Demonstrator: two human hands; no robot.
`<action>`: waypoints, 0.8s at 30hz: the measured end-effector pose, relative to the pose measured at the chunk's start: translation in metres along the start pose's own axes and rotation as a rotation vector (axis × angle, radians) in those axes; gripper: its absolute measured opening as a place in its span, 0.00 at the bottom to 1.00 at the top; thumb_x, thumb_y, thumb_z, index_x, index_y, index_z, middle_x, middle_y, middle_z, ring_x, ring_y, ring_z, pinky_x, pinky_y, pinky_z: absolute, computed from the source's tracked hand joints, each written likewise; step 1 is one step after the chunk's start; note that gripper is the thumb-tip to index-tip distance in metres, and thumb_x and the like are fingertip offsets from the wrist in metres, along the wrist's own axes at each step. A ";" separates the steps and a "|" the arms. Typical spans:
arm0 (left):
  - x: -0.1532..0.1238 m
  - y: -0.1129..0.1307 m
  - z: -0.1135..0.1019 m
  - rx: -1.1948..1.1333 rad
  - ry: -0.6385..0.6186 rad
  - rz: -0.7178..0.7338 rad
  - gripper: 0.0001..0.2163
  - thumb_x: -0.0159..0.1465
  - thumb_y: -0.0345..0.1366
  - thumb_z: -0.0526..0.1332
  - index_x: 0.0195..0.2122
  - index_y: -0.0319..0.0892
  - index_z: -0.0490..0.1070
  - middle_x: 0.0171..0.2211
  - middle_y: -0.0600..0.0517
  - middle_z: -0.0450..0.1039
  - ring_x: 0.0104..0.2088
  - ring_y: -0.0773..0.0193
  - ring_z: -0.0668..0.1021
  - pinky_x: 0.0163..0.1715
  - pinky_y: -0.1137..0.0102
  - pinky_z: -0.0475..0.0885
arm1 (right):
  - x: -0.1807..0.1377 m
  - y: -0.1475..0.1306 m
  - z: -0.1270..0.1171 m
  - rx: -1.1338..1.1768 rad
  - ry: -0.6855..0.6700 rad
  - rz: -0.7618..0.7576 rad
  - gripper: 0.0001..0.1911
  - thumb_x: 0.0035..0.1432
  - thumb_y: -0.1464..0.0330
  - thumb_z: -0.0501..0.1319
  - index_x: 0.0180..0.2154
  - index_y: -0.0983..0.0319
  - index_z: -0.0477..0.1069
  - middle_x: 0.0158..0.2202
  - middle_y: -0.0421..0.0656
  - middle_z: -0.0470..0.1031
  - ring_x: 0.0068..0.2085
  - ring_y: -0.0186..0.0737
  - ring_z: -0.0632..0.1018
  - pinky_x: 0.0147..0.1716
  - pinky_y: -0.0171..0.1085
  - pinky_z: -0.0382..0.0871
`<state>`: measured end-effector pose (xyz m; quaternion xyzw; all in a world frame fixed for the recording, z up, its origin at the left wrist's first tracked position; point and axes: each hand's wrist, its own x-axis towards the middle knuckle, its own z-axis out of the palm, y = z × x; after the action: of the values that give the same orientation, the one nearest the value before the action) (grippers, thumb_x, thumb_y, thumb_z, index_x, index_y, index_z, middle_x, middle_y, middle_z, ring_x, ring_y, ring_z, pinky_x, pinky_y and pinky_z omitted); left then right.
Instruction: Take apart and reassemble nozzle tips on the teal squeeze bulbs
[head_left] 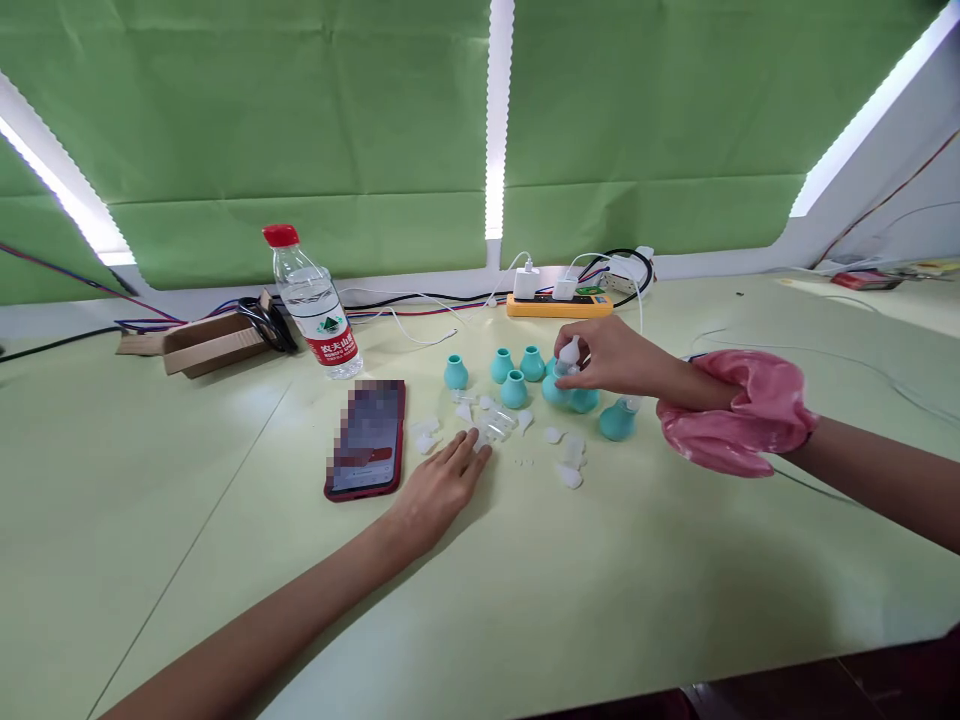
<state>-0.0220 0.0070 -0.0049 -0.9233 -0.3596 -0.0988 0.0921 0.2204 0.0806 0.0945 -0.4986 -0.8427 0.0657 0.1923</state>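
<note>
Several teal rubber bulbs stand in a cluster at the middle of the pale green table. Small clear plastic tips lie scattered in front of them. My right hand pinches a clear tip onto a teal bulb; a pink scrunchie is on that wrist. Another bulb lies tipped over just beside it. My left hand rests flat on the table, fingers stretched out, fingertips touching the clear tips.
A red phone lies left of my left hand. A water bottle with a red cap stands behind it, beside a cardboard box. An orange power strip with chargers and cables runs along the back edge.
</note>
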 end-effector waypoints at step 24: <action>0.006 -0.007 0.009 -0.476 0.317 -0.250 0.10 0.58 0.26 0.52 0.40 0.40 0.66 0.38 0.47 0.67 0.38 0.64 0.72 0.36 0.70 0.69 | -0.034 -0.024 0.086 -0.331 -0.093 -0.346 0.15 0.57 0.71 0.50 0.47 0.65 0.62 0.41 0.50 0.67 0.43 0.45 0.67 0.31 0.38 0.66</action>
<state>-0.0216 0.0179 -0.0113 -0.8406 -0.4182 -0.3335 -0.0848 0.1822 0.0462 0.0138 -0.3681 -0.9227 -0.0842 0.0776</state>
